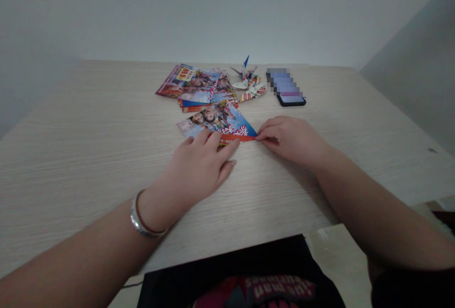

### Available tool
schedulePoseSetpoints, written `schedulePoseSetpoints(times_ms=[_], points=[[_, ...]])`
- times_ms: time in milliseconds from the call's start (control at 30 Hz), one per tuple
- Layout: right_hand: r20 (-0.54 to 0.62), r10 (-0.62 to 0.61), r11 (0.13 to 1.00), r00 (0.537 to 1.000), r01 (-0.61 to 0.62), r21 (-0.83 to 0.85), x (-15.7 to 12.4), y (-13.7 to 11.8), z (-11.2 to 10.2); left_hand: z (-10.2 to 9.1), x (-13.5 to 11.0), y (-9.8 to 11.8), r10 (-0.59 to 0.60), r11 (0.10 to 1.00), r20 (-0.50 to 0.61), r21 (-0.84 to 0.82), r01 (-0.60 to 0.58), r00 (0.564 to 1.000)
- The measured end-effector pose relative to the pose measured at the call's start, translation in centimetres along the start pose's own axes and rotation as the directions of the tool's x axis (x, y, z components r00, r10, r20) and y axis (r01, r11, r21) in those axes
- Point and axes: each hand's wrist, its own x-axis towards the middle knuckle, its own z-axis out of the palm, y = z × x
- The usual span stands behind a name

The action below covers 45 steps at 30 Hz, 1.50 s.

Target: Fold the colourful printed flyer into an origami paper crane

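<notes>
A colourful printed sheet of paper (232, 116), folded to a sharp corner on its right side, lies flat on the table. My left hand (202, 158) rests on its lower edge with the fingers spread, pressing an orange strip of it. At the right corner, the thumb and fingers of my right hand (289, 140) pinch the paper's tip. A silver bangle circles my left wrist. Part of the sheet's lower left is hidden under my left fingers.
Behind the sheet lies a stack of printed leaflets (199, 85). To its right sit folded paper figures (250, 83), one with a pointed blue tip. A phone (287, 87) lies farther right. The pale wooden table (88, 123) meets a wall at the back.
</notes>
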Motion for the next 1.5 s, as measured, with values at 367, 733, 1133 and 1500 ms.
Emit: schedulePoseSetpoints(times_ms=[367,733,1133,1500], points=[[0.050,0.058,0.997,0.997,-0.055,-0.044,-0.1,1.1,-0.5,0.4,0.1,-0.3,0.000,1.000,0.003,0.011,0.000,1.000],[-0.061,-0.045,0.999,0.997,0.046,0.005,0.1,-0.2,0.9,0.6,0.0,-0.2,0.028,1.000,0.019,0.005,-0.028,0.999],[0.037,-0.005,0.997,0.999,0.002,0.075,0.4,-1.3,0.5,1.0,-0.3,-0.2,0.031,0.999,-0.029,-0.009,-0.031,0.999],[0.075,0.003,1.000,0.997,-0.003,-0.006,0.1,-1.6,0.2,0.9,0.0,-0.1,0.026,1.000,-0.004,-0.013,-0.026,1.000]])
